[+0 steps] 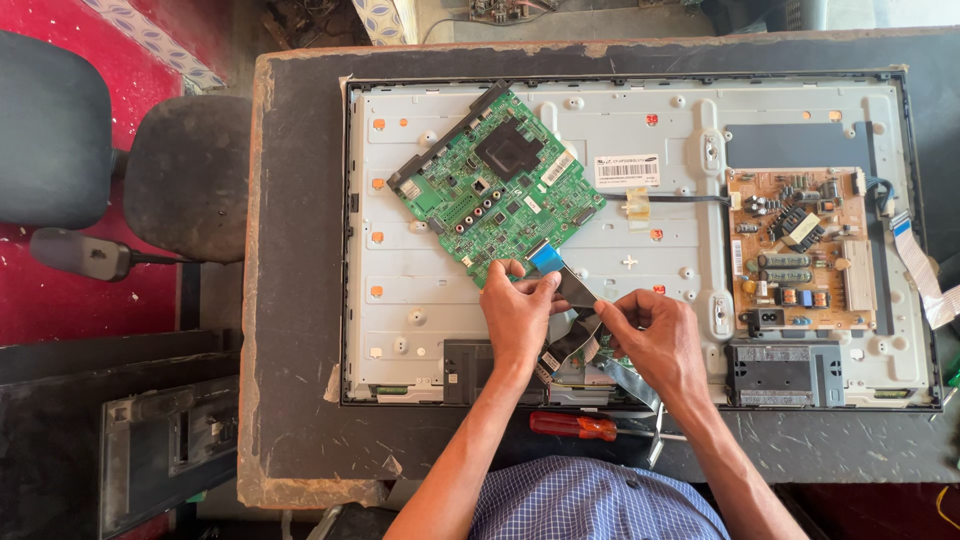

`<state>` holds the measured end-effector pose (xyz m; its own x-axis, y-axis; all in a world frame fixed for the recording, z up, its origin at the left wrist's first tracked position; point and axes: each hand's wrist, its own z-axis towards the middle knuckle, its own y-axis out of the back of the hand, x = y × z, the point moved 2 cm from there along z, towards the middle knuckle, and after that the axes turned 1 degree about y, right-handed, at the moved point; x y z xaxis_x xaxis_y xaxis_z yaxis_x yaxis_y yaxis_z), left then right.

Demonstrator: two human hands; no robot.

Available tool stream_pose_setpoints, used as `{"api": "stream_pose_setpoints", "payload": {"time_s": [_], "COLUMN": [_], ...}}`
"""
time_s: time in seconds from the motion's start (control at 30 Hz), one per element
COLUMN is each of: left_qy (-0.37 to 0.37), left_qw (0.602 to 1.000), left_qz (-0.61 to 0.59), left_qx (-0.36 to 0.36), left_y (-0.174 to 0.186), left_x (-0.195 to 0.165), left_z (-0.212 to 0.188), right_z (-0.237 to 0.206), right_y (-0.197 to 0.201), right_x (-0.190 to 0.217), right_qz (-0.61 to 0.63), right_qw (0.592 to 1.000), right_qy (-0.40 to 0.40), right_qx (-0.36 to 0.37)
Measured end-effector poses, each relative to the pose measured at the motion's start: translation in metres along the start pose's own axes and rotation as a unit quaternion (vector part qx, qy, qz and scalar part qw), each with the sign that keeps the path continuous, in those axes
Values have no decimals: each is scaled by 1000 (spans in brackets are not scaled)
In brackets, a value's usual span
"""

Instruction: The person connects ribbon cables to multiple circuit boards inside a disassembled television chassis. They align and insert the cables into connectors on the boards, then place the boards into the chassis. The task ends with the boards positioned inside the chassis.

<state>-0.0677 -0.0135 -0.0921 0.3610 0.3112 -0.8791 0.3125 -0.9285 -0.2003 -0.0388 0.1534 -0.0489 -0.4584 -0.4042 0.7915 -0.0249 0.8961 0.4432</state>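
While both my hands work over the near middle of the opened television back panel, my left hand pinches the blue-tipped end of a flat ribbon cable between thumb and fingers, just at the near corner of the green circuit board. That board lies tilted on the panel's left half, its near corner touching the cable's blue tip. My right hand grips the same cable lower down, fingers curled around the dark strip where it bends toward the panel's near edge; more flat cables fan out beneath my palms there. The panel itself lies flat on the dark bench, filling most of it. Toward the panel's right side sits a brown power board with its coils and capacitors, and a thin black wire runs from it toward the centre under a strip of yellowish tape. On the bench's near edge, just beside my right forearm, lies a screwdriver with an orange handle. Off the bench's left edge stands a grey chair
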Motion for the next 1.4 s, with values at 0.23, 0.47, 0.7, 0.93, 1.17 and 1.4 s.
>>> {"api": "stream_pose_setpoints", "payload": {"time_s": [0.23, 0.47, 0.7, 0.93, 1.17, 1.4], "left_qy": [-5, -4, 2, 1, 3, 2], "left_qw": [1000, 1000, 1000, 1000, 999, 999], "left_qz": [1, -9, -13, -20, -23, -25], "left_qx": [-8, -20, -26, -22, -25, -30], "left_y": [0, 0, -1, -1, -2, -2], "left_x": [1, 2, 1, -2, -4, -2], "left_z": [1, 2, 2, 1, 1, 2], "right_z": [0, 0, -2, -4, -4, -7], "right_y": [-2, -3, -2, -2, -2, -2], "right_x": [-1, -3, -7, -8, -8, -4], "right_qz": [9, 18, 22, 11, 11, 25], "right_qw": [1000, 1000, 1000, 1000, 1000, 1000], "right_qy": [4, 12, 12, 16, 13, 11], "right_qx": [-1, 0, -5, -7, -9, -7]}}
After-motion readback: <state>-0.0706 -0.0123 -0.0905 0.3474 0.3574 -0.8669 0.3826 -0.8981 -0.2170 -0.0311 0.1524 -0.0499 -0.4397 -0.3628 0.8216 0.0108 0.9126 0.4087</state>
